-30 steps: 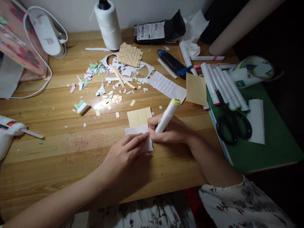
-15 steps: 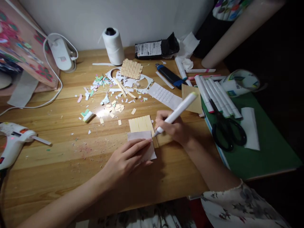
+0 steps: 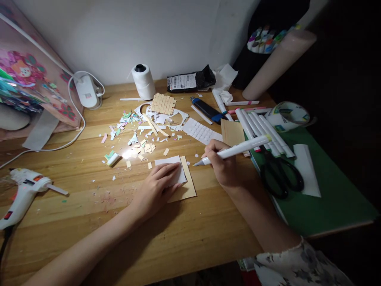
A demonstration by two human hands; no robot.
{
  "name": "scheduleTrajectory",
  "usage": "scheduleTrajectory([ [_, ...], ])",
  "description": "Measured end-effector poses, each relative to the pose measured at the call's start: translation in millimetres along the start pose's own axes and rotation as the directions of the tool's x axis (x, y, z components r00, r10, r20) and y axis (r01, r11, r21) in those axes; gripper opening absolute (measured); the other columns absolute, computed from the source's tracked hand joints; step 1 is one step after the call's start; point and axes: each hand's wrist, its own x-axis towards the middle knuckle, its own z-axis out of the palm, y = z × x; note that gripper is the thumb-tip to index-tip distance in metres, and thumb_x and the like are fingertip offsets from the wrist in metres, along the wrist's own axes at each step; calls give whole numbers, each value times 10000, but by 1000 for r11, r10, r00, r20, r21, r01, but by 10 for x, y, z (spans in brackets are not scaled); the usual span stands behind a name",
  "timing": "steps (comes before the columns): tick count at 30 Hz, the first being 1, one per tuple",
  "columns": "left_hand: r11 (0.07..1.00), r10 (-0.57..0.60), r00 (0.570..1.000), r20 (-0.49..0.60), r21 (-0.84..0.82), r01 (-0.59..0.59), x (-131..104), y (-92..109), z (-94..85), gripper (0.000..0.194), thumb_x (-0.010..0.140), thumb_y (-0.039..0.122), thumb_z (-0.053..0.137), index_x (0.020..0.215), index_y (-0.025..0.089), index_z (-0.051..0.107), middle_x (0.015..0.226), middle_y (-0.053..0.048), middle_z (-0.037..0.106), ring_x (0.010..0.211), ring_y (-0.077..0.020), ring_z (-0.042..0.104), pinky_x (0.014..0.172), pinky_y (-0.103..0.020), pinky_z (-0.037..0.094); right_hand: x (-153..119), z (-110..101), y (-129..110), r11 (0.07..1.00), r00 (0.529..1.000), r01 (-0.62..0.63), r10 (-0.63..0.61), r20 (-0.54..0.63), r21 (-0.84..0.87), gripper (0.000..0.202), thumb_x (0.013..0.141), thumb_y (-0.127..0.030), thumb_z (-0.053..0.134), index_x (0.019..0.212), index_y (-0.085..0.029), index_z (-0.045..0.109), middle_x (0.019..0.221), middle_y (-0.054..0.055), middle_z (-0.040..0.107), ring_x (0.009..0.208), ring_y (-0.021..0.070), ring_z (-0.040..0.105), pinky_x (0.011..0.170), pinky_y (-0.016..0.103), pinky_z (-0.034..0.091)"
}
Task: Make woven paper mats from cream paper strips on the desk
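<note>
At the centre of the head view, the left hand (image 3: 156, 188) lies across a small white paper square (image 3: 168, 160), fingers extended and close together, pressing it down. The paper overlaps a flat, cream-coloured card (image 3: 190, 183), which projects at its right and lower edges onto the wooden bench (image 3: 208, 230).

Right of centre, the right hand (image 3: 222, 169) is closed around a white marker (image 3: 239, 149). The grey tip points left, near the card's right edge and apart from it.

Upper centre: tan woven square (image 3: 163, 104) among paper scraps. Right side: black-handled scissors (image 3: 269, 162), partly over a green board (image 3: 333, 210). Lower left: white glue gun (image 3: 22, 194).
</note>
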Motion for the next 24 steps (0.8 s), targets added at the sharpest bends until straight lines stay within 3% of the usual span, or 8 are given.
scheduleTrajectory([
  [7,999,18,1000,23,-37,-17,-1,-31,7,377,869,229,570,1239,178,530,1248,-102,571,1150,-226,490,935,-437,487,24,75,147,997,997,-79,78,-21,-26,265,741,-199,509,512,-220,377,484,-61,390,495,119,400,503,248,370],
  [18,991,97,995,15,-96,-95,26,-36,0,421,861,188,580,1271,148,492,1239,-119,573,1151,-218,485,935,-424,484,32,84,160,992,992,-120,119,-37,-37,276,741,-191,519,509,-221,374,477,-58,387,486,117,383,486,249,347],
  [24,990,80,996,46,-124,-73,28,-46,-7,390,864,186,574,1247,156,507,1242,-112,569,1154,-208,485,947,-409,476,35,90,158,990,990,-135,133,-37,-43,267,736,-198,515,508,-213,377,484,-57,398,483,106,390,473,236,333],
])
